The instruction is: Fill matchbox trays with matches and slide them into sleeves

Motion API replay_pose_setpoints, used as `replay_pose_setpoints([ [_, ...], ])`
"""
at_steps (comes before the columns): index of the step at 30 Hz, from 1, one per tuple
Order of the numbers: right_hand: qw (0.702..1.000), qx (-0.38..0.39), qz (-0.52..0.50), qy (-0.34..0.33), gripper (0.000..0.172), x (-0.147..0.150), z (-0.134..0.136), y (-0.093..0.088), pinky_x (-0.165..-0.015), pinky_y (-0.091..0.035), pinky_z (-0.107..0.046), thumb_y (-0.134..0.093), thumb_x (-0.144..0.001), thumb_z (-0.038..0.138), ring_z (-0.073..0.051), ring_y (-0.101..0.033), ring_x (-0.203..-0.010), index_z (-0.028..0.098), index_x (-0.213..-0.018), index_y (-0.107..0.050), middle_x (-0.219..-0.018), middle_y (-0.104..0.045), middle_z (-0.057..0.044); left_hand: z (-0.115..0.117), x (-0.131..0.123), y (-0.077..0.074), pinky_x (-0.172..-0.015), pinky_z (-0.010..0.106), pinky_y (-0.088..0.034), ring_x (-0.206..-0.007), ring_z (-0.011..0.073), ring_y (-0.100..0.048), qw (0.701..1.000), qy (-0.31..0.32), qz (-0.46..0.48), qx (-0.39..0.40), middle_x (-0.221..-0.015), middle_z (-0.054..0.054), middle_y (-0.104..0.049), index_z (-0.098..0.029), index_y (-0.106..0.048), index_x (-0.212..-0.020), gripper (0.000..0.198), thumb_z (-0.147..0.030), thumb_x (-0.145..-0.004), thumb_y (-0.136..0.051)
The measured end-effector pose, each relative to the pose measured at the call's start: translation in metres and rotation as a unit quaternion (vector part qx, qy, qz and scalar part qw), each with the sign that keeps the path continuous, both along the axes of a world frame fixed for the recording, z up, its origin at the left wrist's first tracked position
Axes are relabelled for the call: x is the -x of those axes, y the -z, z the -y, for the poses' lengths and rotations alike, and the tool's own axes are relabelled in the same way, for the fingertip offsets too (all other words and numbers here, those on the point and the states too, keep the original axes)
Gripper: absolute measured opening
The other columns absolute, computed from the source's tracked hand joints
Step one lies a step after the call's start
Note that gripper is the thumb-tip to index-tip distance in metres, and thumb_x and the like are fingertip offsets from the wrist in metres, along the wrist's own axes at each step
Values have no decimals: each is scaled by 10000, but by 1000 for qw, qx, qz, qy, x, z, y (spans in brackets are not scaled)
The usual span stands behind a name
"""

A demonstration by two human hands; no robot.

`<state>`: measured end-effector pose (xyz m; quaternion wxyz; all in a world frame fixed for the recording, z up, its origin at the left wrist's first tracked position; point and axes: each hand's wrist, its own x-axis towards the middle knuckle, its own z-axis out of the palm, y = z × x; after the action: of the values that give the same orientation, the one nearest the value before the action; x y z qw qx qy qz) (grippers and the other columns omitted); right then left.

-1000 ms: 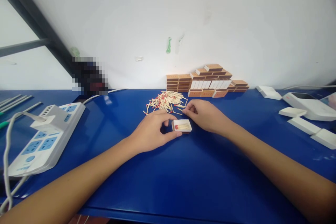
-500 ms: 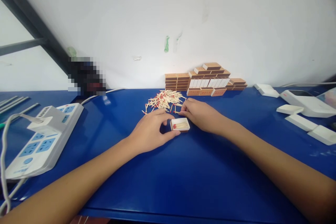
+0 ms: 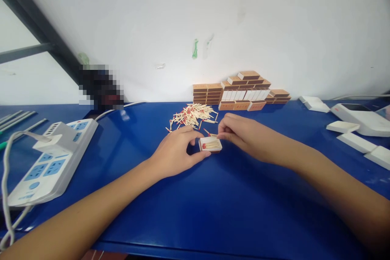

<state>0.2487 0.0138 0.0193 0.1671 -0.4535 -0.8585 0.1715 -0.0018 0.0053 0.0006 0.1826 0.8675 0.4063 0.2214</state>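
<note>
An open matchbox [image 3: 217, 150] with several red-tipped matches in its white tray sits on the blue table. My left hand [image 3: 179, 149] is closed around its left end, thumb at the near side and fingers at the far side. Just above the far right edge of the box, my right hand [image 3: 236, 132] pinches matches [image 3: 210, 133] whose red heads point left. A loose heap of matches [image 3: 193, 114] lies beyond my hands, with a few strays around it.
Stacked matchboxes [image 3: 243, 93] stand against the wall behind the heap. A white power strip [image 3: 57, 162] with a plugged-in adapter and cable lies at the left. White box-like pieces [image 3: 356, 142] and a white device [image 3: 359, 120] are at the right.
My right hand has drawn back from near the match heap toward the matchbox, bringing pinched matches to its far edge. My left hand keeps its hold on the box.
</note>
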Motion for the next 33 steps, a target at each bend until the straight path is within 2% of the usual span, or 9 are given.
replay_pose_setpoints([
  [6,999,6,39,-33,184,13,12,0,-669,-419,-299,-468,-1043,280,-180,-603,-772,222,-916,-587,-995,-654,-62,0,1,0,-687,287,-434,-781,157,-588,1000,4,-2,-2,-906,12,-633,-217,-739,-1111,310,-445,-902,-746],
  [9,999,3,31,-31,202,16,14,0,-665,-412,-300,-476,-1042,286,-176,-602,-762,220,-908,-612,-989,-662,-60,1,0,1,-662,281,-427,-767,151,-582,1000,2,-4,7,-921,13,-634,-215,-732,-1102,304,-447,-906,-739],
  [13,999,-25,-19,28,277,23,15,-1,-648,-392,-305,-523,-1025,361,-176,-593,-733,220,-844,-678,-839,-667,-44,2,0,1,-624,278,-407,-724,141,-570,1000,-2,-14,-4,-921,7,-634,-217,-718,-1086,296,-450,-906,-735],
  [16,996,-4,-41,76,327,31,18,0,-594,-360,-307,-588,-978,425,-162,-557,-653,220,-745,-693,-723,-649,-26,4,-1,2,-644,291,-423,-747,155,-586,999,9,-23,-33,-912,14,-636,-205,-709,-1064,292,-463,-925,-710],
  [20,991,26,-72,110,290,41,23,4,-560,-357,-301,-638,-912,381,-149,-536,-618,218,-677,-680,-686,-652,-11,6,-2,4,-685,310,-456,-792,179,-609,997,14,-41,-60,-898,27,-638,-194,-707,-1053,282,-455,-947,-684],
  [24,982,51,-125,133,262,44,23,7,-544,-371,-295,-632,-906,364,-150,-525,-591,220,-693,-681,-635,-632,2,6,-2,4,-701,313,-472,-804,184,-622,997,7,-44,-63,-923,32,-652,-201,-710,-1067,293,-465,-939,-694],
  [26,977,27,-159,138,256,40,20,7,-564,-394,-293,-609,-940,378,-152,-534,-603,217,-751,-673,-660,-635,-2,6,-3,3,-699,315,-469,-804,185,-622,997,1,-41,-62,-917,29,-653,-206,-713,-1087,312,-475,-930,-703],
  [29,986,-72,-130,81,232,31,15,4,-624,-418,-294,-551,-1000,370,-165,-569,-686,213,-856,-643,-802,-660,-37,5,-3,2,-674,307,-450,-779,172,-612,998,-7,-29,-50,-907,16,-648,-216,-722,-1100,309,-468,-923,-711],
  [33,987,-147,45,-38,256,18,13,-1,-613,-370,-303,-471,-1050,329,-174,-571,-714,213,-903,-645,-906,-640,-72,4,-3,-1,-679,302,-440,-770,162,-599,999,-10,-7,-33,-878,6,-633,-215,-735,-1090,302,-469,-931,-703],
])
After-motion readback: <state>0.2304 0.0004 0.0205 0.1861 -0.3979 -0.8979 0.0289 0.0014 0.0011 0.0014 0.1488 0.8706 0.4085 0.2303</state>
